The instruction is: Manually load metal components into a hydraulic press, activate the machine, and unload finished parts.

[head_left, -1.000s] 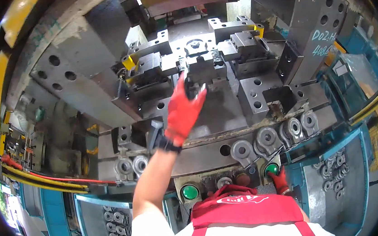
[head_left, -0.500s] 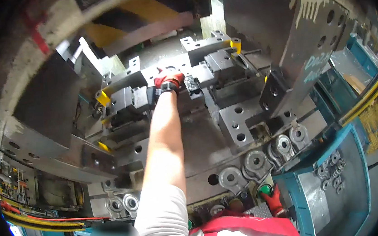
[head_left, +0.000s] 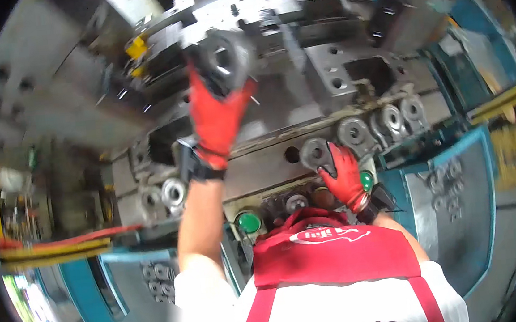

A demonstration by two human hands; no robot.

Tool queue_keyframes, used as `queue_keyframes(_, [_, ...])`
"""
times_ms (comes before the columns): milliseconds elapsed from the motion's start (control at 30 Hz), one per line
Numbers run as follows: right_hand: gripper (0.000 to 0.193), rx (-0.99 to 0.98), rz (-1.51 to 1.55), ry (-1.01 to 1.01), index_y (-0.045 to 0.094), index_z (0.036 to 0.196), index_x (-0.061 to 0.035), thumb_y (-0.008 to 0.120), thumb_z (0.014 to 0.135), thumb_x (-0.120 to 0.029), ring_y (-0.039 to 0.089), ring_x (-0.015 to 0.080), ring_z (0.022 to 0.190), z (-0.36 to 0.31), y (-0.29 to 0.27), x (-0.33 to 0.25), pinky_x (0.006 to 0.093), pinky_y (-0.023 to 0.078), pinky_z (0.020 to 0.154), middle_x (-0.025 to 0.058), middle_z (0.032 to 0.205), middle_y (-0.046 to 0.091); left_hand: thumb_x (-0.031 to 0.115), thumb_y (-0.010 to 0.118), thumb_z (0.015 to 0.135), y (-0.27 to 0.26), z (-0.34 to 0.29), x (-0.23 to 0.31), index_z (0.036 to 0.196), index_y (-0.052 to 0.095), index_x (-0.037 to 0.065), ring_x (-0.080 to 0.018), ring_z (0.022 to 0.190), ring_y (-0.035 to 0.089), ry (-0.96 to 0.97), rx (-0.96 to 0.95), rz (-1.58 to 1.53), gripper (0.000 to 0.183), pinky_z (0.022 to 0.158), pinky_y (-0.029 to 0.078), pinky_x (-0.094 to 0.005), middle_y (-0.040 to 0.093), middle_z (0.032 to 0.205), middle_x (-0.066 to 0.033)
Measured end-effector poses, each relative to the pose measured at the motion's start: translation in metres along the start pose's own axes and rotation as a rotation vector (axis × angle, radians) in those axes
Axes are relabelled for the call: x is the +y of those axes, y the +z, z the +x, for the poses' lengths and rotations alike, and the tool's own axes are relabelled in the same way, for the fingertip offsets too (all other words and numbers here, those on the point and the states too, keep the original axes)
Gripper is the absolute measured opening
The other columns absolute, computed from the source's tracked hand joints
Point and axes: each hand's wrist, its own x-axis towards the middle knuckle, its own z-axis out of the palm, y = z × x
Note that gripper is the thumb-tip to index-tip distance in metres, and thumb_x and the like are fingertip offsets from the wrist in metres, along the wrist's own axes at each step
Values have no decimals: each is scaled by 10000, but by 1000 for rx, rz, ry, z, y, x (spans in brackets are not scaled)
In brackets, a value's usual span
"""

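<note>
My left hand [head_left: 220, 121], in a red glove with dark fingers, holds a grey ring-shaped metal forging [head_left: 234, 54] up in front of the press tooling; both are smeared by motion. Near the front edge of the press bed, my right hand [head_left: 343, 177] in a matching glove grips the right side of another ring-shaped forging [head_left: 313, 154] with thumb and fingers. Beyond my left hand lies the bright die block [head_left: 234, 8] between dark clamp blocks.
More ring forgings [head_left: 354, 132] line the ledge to the right, with others [head_left: 174, 192] at left. Green push buttons [head_left: 248, 222] sit close to my body. Blue bins [head_left: 491, 200] holding similar parts flank me. Heavy steel blocks [head_left: 330, 70] stand on the bed.
My left hand has drawn back from the die with a forging in it. My right hand has left the green button and moved onto a forging on the ledge. The view has tilted down.
</note>
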Motion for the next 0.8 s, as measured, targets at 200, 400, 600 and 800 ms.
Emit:
queue_keyframes(200, [865,-174,-504,-175,327,1379,-113,698,654,-406,305,451,1252,-1,60,13,532,264,1025,239,1374,331,310,800,575,-74,-153,17,1391,246,20,-367,1065,544,-197,-116,304,1029,883,451,-408,499,1206,-236])
queue_keyframes(400, [1035,-273,-432,-55,212,1423,-113,756,600,-423,336,433,1228,-5,55,3,511,291,1000,275,1332,349,373,785,580,-142,-212,-29,1406,217,45,-366,1107,516,-635,30,732,1055,908,434,-400,490,1245,-222])
queue_keyframes(600, [1157,-500,-496,131,145,1445,-109,795,543,-428,416,412,1146,12,39,-20,505,347,938,247,1228,435,397,777,592,-190,-186,-80,1432,143,67,-405,1071,519,-864,140,905,1103,872,444,-433,470,1238,-281])
queue_keyframes(800, [1064,-409,56,218,233,1415,-42,803,556,-304,476,331,1141,12,16,-21,380,386,949,239,1223,478,467,758,570,-197,-188,-141,1434,158,72,-429,1004,540,-801,79,985,1123,832,453,-451,502,1143,-309])
